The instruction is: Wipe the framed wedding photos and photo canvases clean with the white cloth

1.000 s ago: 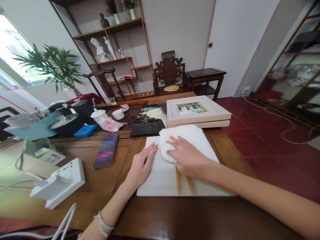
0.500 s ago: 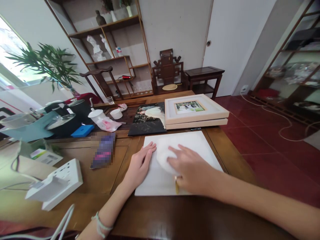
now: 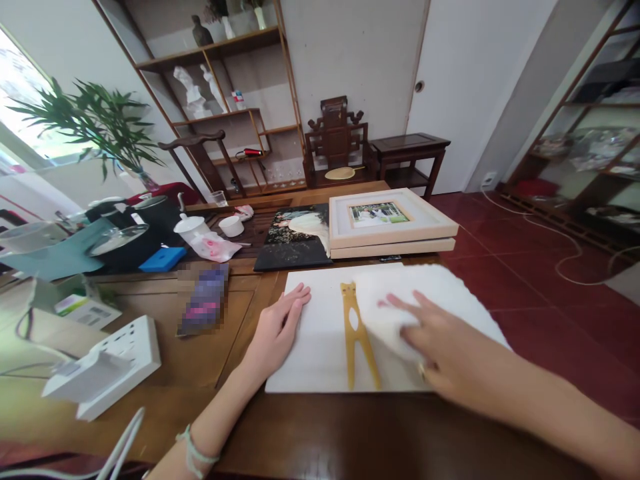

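A white board (image 3: 310,363) lies on the table before me. On it rests a flat tan cat-shaped piece (image 3: 351,303) with an oval hole and two long legs. My left hand (image 3: 280,327) is laid flat along the board's left edge, fingers stretched, holding nothing. At the right, my right hand (image 3: 435,340), blurred by motion and wearing a ring, has hold of a thin white sheet (image 3: 450,287) with a ragged edge. Some of its fingers are apart, and the exact grip is hidden. The sheet hangs over the board's right side.
Stacked wooden picture frames (image 3: 395,230) and a dark photo panel (image 3: 295,237) sit behind the board. A white power strip (image 3: 127,363), blurred purple packet (image 3: 205,297), blue box (image 3: 163,259) and white teapot (image 3: 190,227) are on the left. Red floor lies past the table's right edge.
My right hand has swept to the right with the white sheet, uncovering the cat-shaped piece. The sheet has spread out past the board's right edge. My left hand stays in place.
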`<state>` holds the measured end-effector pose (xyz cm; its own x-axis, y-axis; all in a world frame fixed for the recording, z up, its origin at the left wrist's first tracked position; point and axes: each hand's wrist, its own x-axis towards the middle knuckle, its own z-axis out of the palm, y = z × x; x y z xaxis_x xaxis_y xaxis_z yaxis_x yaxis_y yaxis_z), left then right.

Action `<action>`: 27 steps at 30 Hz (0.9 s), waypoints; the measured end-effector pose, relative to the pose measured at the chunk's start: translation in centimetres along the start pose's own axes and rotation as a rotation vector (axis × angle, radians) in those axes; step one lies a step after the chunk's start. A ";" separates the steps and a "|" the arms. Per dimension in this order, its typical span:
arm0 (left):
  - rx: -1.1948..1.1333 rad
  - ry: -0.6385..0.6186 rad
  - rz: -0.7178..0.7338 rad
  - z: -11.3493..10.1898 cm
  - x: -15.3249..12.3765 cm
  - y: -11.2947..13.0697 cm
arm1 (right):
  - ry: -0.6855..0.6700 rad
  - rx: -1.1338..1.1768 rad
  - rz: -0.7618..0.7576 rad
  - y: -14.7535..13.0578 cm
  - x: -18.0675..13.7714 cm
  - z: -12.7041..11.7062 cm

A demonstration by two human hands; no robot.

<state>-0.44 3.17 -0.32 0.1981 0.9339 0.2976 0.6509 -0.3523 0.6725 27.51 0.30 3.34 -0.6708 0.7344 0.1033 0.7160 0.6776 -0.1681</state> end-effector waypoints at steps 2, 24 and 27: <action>0.001 0.000 -0.004 0.0 0.0 0.0 | -0.012 0.015 -0.136 -1.7 -2.2 -0.3; -0.015 -0.009 -0.039 -0.1 0.1 0.1 | 0.076 0.031 -0.175 -2.7 -0.8 2.4; -0.014 -0.005 -0.040 0.0 0.2 0.1 | 0.171 0.018 -0.317 -4.2 -1.9 3.7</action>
<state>-0.33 3.31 -0.14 0.1756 0.9475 0.2672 0.6482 -0.3156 0.6930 25.12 -4.10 0.20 -0.8158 0.4850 0.3150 0.4731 0.8730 -0.1189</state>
